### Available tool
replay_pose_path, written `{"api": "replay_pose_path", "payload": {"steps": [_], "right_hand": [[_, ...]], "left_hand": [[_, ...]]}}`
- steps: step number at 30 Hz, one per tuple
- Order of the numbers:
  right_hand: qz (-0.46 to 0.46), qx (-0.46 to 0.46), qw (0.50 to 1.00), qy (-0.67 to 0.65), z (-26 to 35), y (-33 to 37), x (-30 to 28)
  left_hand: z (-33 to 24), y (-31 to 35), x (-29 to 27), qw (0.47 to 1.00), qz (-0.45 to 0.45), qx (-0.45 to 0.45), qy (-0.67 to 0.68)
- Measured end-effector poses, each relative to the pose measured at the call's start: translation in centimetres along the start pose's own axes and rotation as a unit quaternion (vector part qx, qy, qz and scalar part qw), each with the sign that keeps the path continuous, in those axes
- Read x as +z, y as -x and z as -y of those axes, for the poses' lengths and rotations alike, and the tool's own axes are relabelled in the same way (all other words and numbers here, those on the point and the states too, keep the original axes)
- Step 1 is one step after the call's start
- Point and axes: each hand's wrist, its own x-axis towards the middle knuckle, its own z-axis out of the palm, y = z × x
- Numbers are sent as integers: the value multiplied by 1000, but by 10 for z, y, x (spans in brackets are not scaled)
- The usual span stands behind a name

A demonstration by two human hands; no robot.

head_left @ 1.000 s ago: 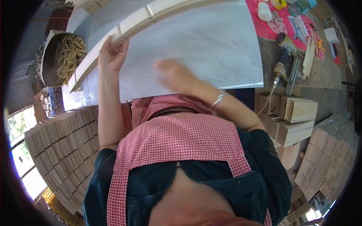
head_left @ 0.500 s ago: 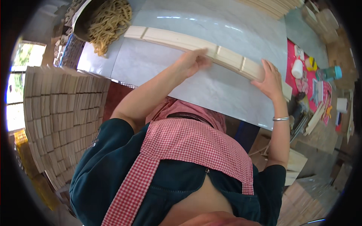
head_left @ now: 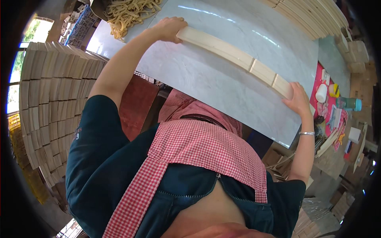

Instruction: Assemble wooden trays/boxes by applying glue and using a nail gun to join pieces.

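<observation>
Wooden bar [head_left: 232, 53], pale and long, stretches between our 2 hands over the grey marbled desk [head_left: 218, 87], slanting down from upper left to lower right; whether its underside touches the surface we cannot tell. Our left hand [head_left: 169, 29] has its grip clamped on the bar's left end, with the arm reaching far out. Our right hand [head_left: 297, 99] has its grip clamped on the other end, thumb on the near side, and we wear a silver bracelet [head_left: 306, 133] on that wrist. Toward the right end, 2 dark lines cross the bar. Beyond our left hand lies a heap of tan strips [head_left: 129, 16]. Past our right hand, a white bottle [head_left: 321, 93] and a yellow roll [head_left: 334, 90] sit near a teal-lidded jar [head_left: 349, 104].
</observation>
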Motion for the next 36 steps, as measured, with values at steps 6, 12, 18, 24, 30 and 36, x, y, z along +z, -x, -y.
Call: {"api": "replay_pose_path", "payload": {"steps": [6, 12, 18, 24, 30, 36], "right_hand": [[-74, -25, 997, 7, -20, -53, 1], [-85, -30, 996, 26, -3, -41, -23], [-15, -15, 999, -40, 1, -3, 11], [-99, 35, 993, 48, 10, 6, -5], [6, 45, 999, -17, 41, 55, 1], [-115, -1, 993, 32, 34, 30, 22]], "left_hand": [[15, -28, -18, 1000, -2, -6, 14], [24, 7, -23, 997, -69, -32, 32], [20, 36, 24, 992, -88, 17, 94], [14, 30, 9, 985, -164, 19, 49], [1, 79, 22, 993, -3, 28, 114], [8, 76, 23, 995, -53, 25, 76]]}}
